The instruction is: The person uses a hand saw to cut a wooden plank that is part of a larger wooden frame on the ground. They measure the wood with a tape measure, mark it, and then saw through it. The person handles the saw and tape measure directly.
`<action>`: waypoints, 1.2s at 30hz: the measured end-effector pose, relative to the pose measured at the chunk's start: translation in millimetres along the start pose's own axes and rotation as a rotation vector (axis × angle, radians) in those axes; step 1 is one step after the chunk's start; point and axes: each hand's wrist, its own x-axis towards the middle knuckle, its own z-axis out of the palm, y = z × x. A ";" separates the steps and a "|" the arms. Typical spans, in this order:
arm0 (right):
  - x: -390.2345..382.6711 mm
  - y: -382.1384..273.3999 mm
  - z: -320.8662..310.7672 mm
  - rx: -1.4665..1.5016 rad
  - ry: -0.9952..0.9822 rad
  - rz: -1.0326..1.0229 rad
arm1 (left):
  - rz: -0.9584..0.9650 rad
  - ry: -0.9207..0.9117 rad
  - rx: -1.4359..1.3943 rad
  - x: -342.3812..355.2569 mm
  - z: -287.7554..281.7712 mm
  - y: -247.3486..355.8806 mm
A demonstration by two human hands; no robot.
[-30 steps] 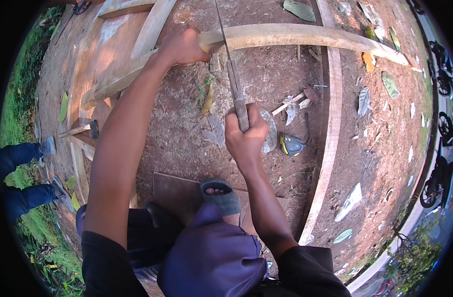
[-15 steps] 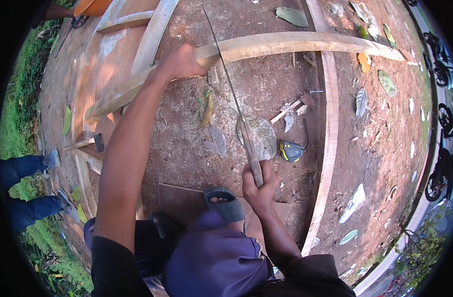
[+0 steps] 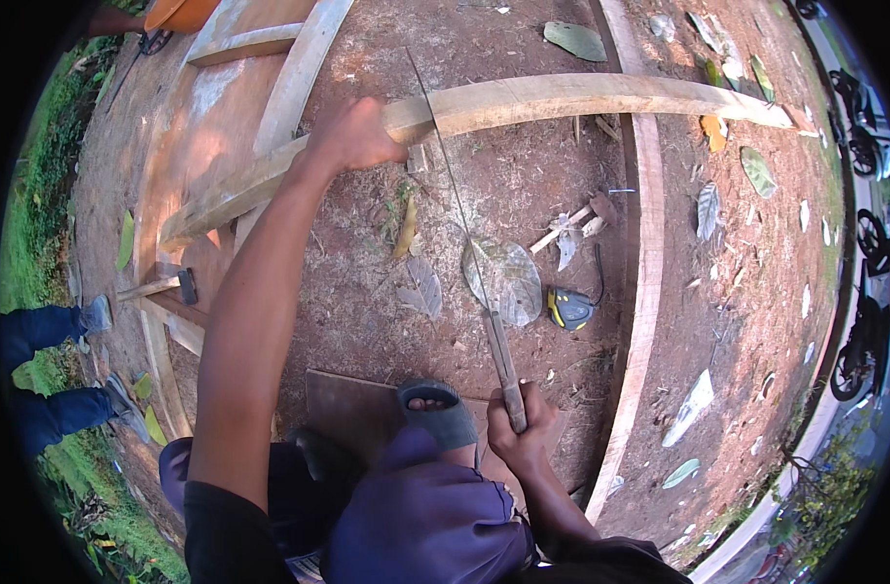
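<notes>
At the far left, a co-worker's legs (image 3: 51, 336) in blue jeans are seen beside grass. To their right, a wooden-handled hammer (image 3: 167, 285) is rested at the side of a timber frame (image 3: 159, 355). The long wooden beam (image 3: 562, 100) is laid crosswise, its left end over the frame and its right part over a timber rail (image 3: 648, 243). The beam is gripped by the left hand (image 3: 355, 134), whose fingers are curled over it and whose thumb is held at the near edge. Just right of that hand, the beam is crossed by the thin blade of a handsaw (image 3: 500, 350), seen nearly edge-on. The handle is angled down toward the person and enclosed by the closed fist of the right hand (image 3: 521, 428). Below the beam, a large dry leaf (image 3: 519, 282) is lain over by the blade in this view. Farther right, a black-and-yellow tape measure (image 3: 569, 309) is placed on the soil, short of the rail. Parked motorcycles (image 3: 858, 350) are seen at the right rim.
</notes>
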 end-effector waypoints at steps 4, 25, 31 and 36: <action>87.6 -22.9 53.6 0.043 -0.006 0.177 | -0.091 -0.076 -0.104 -1.2 -2.8 12.2; 82.1 -51.7 6.8 0.020 0.276 -0.363 | -0.034 0.179 0.086 -37.9 -6.1 27.6; 31.8 -25.5 -64.3 -0.082 0.340 -0.125 | -0.083 0.117 0.081 -56.2 -10.2 54.7; -7.4 -12.0 -92.9 -0.165 0.470 0.010 | 0.087 -0.199 -0.238 -73.9 -26.2 18.5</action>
